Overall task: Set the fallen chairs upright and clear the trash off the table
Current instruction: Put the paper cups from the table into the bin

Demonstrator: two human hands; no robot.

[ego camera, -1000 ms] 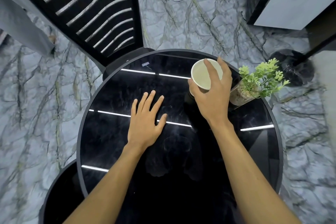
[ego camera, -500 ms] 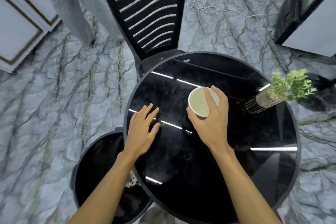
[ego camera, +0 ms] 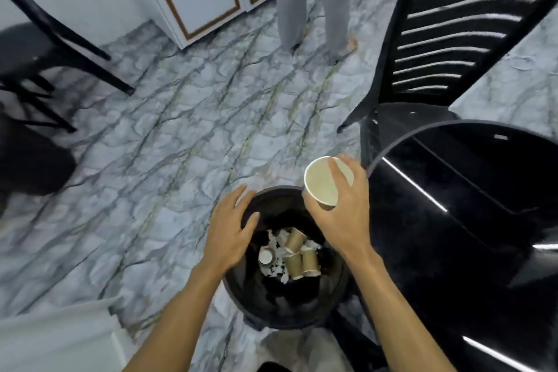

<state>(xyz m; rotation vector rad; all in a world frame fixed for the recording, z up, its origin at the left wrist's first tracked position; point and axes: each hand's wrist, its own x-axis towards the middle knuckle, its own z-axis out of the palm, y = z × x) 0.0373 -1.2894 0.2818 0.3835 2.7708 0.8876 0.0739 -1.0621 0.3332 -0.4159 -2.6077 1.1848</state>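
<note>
Your right hand point(ego camera: 344, 214) grips paper cup point(ego camera: 323, 183), fingers point(ego camera: 336, 172) wrapped round its wall, above black bin point(ego camera: 271, 308) beside surface point(ego camera: 471, 205). Your left hand point(ego camera: 231, 232) hovers at bin rim, fingers spread, empty. Used cups point(ego camera: 297, 257) lie inside bin.

Both bare forearms enter from the lower edge and reach forward and down; left hand point(ego camera: 230, 231) open, palm down, fingers spread and slightly curled, thumb set apart toward the right, holding nothing; right hand point(ego camera: 342, 214) closed in a grip around a paper cup point(ego camera: 324, 183), index finger laid over the rim, thumb on the near side, wrist bent slightly inward; the two hands lie near each other, not touching.
</note>
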